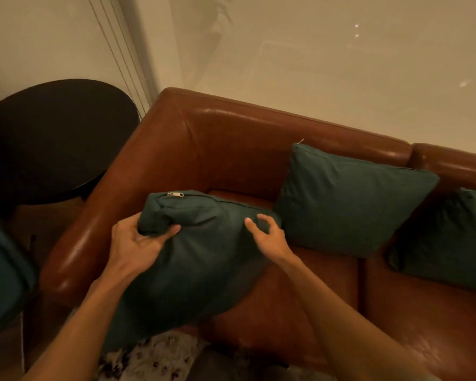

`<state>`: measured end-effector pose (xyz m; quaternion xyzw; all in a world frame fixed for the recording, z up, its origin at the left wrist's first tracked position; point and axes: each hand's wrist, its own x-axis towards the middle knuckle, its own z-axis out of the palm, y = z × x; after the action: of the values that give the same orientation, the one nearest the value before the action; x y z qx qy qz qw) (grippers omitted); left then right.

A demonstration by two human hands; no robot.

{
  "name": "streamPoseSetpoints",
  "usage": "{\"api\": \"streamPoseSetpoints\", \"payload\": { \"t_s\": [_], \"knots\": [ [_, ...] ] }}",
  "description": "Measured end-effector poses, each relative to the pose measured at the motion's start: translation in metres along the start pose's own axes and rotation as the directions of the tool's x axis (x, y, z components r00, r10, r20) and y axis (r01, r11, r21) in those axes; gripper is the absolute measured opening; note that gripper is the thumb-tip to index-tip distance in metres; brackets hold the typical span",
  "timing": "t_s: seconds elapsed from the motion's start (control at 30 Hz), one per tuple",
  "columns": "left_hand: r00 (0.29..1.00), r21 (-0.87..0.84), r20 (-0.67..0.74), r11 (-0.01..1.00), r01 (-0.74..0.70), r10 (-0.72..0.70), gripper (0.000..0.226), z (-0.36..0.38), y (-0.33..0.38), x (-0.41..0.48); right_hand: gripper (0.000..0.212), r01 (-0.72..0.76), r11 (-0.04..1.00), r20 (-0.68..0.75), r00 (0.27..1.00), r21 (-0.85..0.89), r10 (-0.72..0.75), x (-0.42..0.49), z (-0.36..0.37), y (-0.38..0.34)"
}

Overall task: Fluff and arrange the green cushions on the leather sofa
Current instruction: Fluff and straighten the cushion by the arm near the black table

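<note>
Head view, left to right: a dark round table [52,138] sits at nine o'clock, just beside the leather sofa's [231,149] rounded armrest. Left hand [138,243] pinches a bunched corner of the nearest green cushion [198,259], close to its zipper pull [175,194]. Right hand [267,232] rests half-open, fingers curled, on the cushion's upper right edge. At three o'clock a second cushion [349,199] leans on the backrest, a third cushion [448,237] beyond it. Bare seat leather lies open at five o'clock.

head view looks steeply down, close over sofa [231,149].
</note>
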<state>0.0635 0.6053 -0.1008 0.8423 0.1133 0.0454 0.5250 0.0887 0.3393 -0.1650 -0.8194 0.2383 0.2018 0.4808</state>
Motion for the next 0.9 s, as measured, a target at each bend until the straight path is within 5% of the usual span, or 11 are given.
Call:
{"api": "streamPoseSetpoints", "payload": {
  "t_s": [0.07, 0.17, 0.5, 0.7, 0.9],
  "knots": [
    [0.995, -0.065, -0.096, 0.998, -0.011, 0.005, 0.032, -0.009, 0.008, 0.001, 0.089, -0.148, 0.985, 0.096, 0.986, 0.088, 0.139, 0.007, 0.005, -0.003],
    [0.968, -0.1, -0.242, 0.991, -0.09, 0.063, 0.036, -0.016, 0.015, 0.0, 0.119, -0.2, 0.934, 0.205, 0.968, 0.297, 0.142, 0.01, 0.02, -0.027],
    [0.774, -0.268, -0.623, 0.96, -0.079, -0.111, 0.035, 0.023, -0.036, -0.013, 0.096, 0.138, 0.928, 0.208, 0.953, 0.345, -0.219, 0.036, 0.078, -0.104],
    [0.877, -0.295, -0.346, 0.926, 0.235, -0.333, 0.064, 0.053, -0.077, -0.026, 0.076, 0.197, 0.966, 0.191, 0.955, 0.169, -0.228, 0.053, 0.108, -0.065],
    [0.933, -0.365, -0.202, 0.907, 0.211, -0.298, 0.06, 0.026, -0.087, -0.037, 0.078, 0.274, 0.953, 0.183, 0.938, 0.132, -0.295, 0.042, 0.112, -0.043]
  ]
}}
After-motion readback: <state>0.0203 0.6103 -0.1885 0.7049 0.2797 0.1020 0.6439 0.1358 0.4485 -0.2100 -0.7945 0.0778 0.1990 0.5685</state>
